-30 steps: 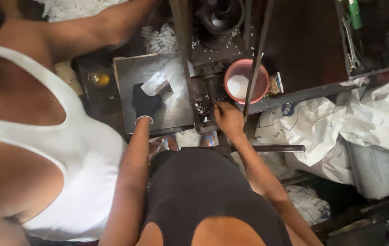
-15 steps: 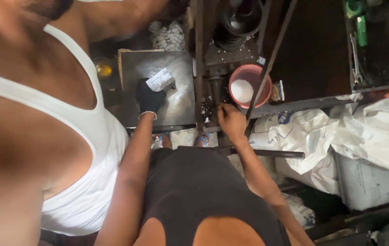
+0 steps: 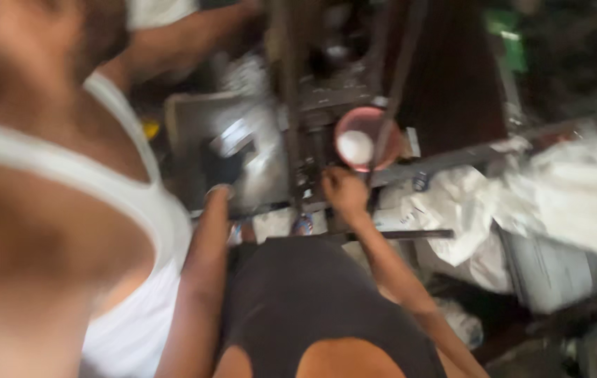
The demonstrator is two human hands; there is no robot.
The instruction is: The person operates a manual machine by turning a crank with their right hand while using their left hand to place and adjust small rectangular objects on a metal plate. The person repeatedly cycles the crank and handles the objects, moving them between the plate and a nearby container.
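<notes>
I observe the left hand, in a dark glove, lying on a grey metal tray at the machine's left. A pale, shiny piece sits just beyond the glove, touching or nearly touching it; motion blur prevents me from telling whether the hand is closed on anything or lying flat. The left forearm runs straight up from the lap to the tray.

The right hand is bare, fingers curled, knuckles up, set against the dark machine frame just right of the central upright post. I cannot tell what it grips, if anything. The right arm bends at the elbow and comes in from the lower right.

Just beyond the right hand stands a pink bowl holding something white, with a thin dark rod crossing in front of it. A dark horizontal bar passes beneath the right wrist.

A second person in a white vest fills the left of the view, one arm stretched toward the machine's top.

To the right lie crumpled white sacks and a pale box. The surroundings are dim, cluttered and blurred.
</notes>
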